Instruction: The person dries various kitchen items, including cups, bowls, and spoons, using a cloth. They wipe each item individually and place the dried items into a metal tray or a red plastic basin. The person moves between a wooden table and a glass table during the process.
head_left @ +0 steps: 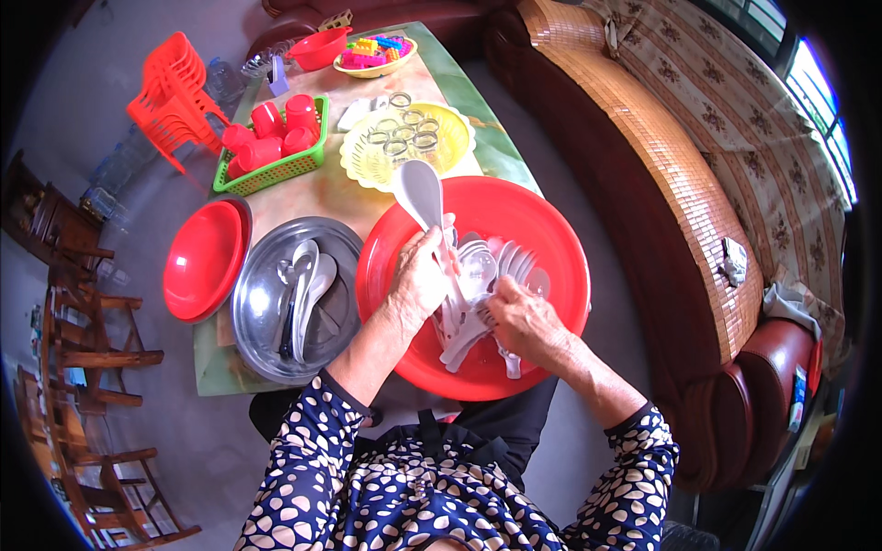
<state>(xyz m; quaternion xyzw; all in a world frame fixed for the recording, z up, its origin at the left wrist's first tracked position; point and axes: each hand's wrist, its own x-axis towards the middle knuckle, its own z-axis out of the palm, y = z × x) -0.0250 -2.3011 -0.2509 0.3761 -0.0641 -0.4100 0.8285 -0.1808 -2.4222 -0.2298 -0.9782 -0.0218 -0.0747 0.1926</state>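
My left hand [421, 280] is closed around the handle of a large white spoon [419, 191], its bowl raised above the red basin [560, 216]. Inside the basin lies a pile of white and clear cutlery, with spoons [476, 273] and forks [520, 264] fanned out between my hands. My right hand [528, 321] reaches into this pile, fingers bent and pressed together. Its fingertips hide what they grip, if anything. Left of the basin, a grey metal tray [262, 344] holds a white soup spoon [317, 283], a metal spoon [302, 262] and other long utensils.
A red plate [200, 262] overhangs the table's left edge. Farther back are a green basket [276, 172] of red cups, a yellow scalloped tray [358, 156] with clear glasses, a bowl of toy bricks [372, 57] and a red colander [319, 48]. A sofa [625, 211] runs along the right.
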